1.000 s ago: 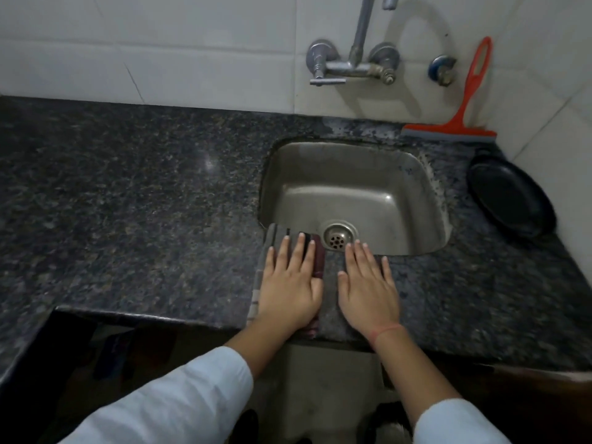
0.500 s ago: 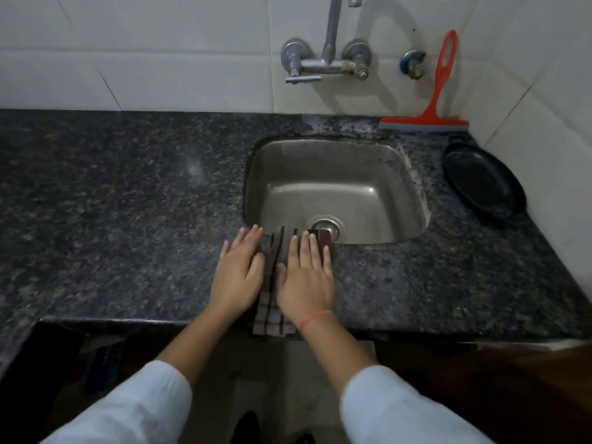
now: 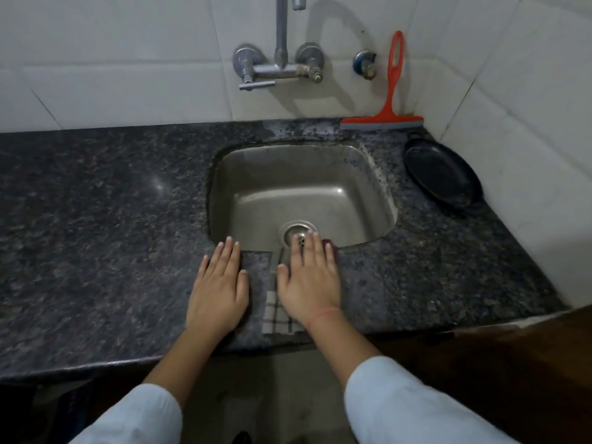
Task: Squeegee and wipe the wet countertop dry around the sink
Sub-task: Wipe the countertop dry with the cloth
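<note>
Checked cloth (image 3: 276, 315) lies under my right hand (image 3: 310, 283), fingers (image 3: 315, 251) straight, pressing; left hand (image 3: 221, 291) flat on bare desk (image 3: 96, 219). Pushed forward, it could slide into the sink (image 3: 288, 174).

The dark countertop (image 3: 96, 219) gives a wide open run across the left half of the frame, from front edge to tiled wall. At centre the sink (image 3: 288, 168) cuts the stone to narrow strips; on the front strip lie the left hand (image 3: 219, 293) and, on a checked cloth (image 3: 278, 315), the right hand (image 3: 309, 283). Upper right, a black pan (image 3: 443, 177) and the leaning red squeegee (image 3: 384, 120) crowd the corner, and the tap (image 3: 278, 68) juts from the wall above the back strip.
</note>
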